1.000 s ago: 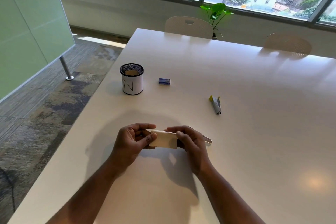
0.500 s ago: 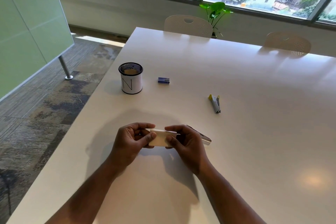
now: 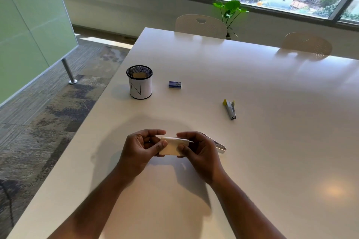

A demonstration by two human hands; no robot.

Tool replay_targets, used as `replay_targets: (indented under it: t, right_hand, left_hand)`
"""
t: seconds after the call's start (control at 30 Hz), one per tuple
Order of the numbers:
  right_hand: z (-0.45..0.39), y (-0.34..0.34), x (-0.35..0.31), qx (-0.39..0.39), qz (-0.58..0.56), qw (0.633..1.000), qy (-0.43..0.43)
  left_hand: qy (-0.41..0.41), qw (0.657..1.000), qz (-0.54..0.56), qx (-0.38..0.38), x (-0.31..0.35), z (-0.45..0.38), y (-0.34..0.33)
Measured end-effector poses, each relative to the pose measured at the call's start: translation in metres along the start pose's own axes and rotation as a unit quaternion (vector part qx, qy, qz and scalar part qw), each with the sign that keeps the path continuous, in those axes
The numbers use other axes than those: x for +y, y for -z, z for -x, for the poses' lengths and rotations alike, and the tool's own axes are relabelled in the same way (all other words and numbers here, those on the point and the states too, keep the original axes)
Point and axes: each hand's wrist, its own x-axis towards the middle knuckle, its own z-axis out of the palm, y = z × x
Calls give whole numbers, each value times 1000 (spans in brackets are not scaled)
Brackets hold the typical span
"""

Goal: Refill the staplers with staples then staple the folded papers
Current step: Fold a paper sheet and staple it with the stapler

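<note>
Where the two hands meet above the near part of the white table point(image 3: 252, 83), a folded paper point(image 3: 174, 146) is held just off the surface. Its left end is pinched by the left hand point(image 3: 140, 149), thumb on the near face and curled fingers behind. The right end is gripped by the right hand point(image 3: 200, 151), thumb on the front, and a stapler point(image 3: 219, 146) is also kept in that hand, its metal end jutting out to the right past the knuckles. Whether the paper is already seated in the stapler's mouth cannot be told.

The paper is judged light and pliant, thickened somewhat by its folds; it is best held flat near the end away from the staple, so the layers are not allowed to slide. The stapler is taken to be stiff and smooth, and is best squeezed across top and base.

Farther out, a second stapler with a yellow tip point(image 3: 230, 109) lies well apart to the right. A small blue staple box point(image 3: 174, 84) rests beside a mesh cup marked N point(image 3: 139, 83), in which something pale is seen.
</note>
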Motion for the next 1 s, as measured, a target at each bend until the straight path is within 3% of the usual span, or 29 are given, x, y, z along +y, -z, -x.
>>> replay_targets:
  t: [0.5,1.0]
  right_hand:
    - [2,2,-2,-14,31,999,11]
    - [2,-7,0,4,134,990,45]
  left_hand:
    - [-11,1000,-6,-18,1,2,1]
    - [-85,994,-52,-54,1,7,-9]
